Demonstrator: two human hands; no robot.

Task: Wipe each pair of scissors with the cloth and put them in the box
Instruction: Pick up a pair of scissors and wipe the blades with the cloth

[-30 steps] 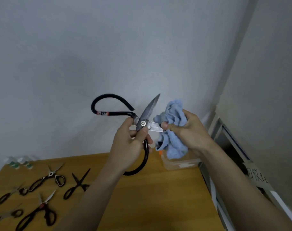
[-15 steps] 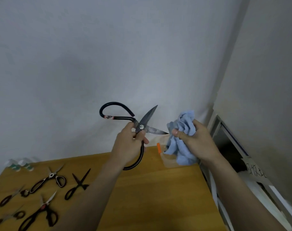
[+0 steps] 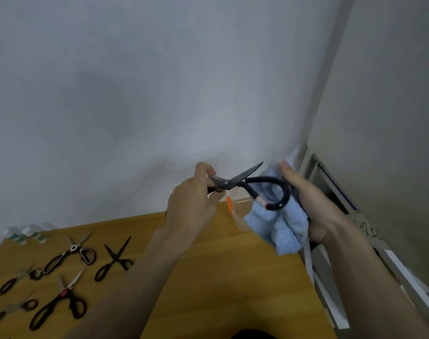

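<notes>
Grey-white walls meet in a corner behind a wooden table (image 3: 208, 277), which is taken as the landmark. On the table's far left edge, small pale bottles (image 3: 25, 234) with green bands are seen, blurred. Nearer on the left part of the table, several pairs of scissors are laid out apart from one another: a silver-bladed pair (image 3: 69, 255) with dark-rimmed loops, an all-black pair (image 3: 114, 259) to its right, a red-pivoted pair (image 3: 59, 300) nearer the viewer, and two smaller pairs (image 3: 17, 280) at the left edge, one of them cut off by the frame.

Above the table's far middle, the left hand (image 3: 193, 204) is raised with the forearm rising from the lower frame; its thumb and curled fingers are pinched on one blade of the large black scissors (image 3: 247, 183). These scissors are held open in the air, one blade pointing up and right, the looped handle reaching right onto the cloth. The second handle is hidden behind the left hand.

Past the table's far right corner, the right hand (image 3: 308, 201) is held palm-inward with fingers extended upward, and the blue cloth (image 3: 279, 223) is held against its palm; the thumb is hidden by the cloth. The handle loop is seen lying against the cloth.

Below the scissors, on the table's far right edge, a clear box (image 3: 237, 216) with an orange clip is only partly made out, its right side covered by the cloth. To the right of the table, a pale frame (image 3: 330, 302) with some writing is seen, too blurred to read.
</notes>
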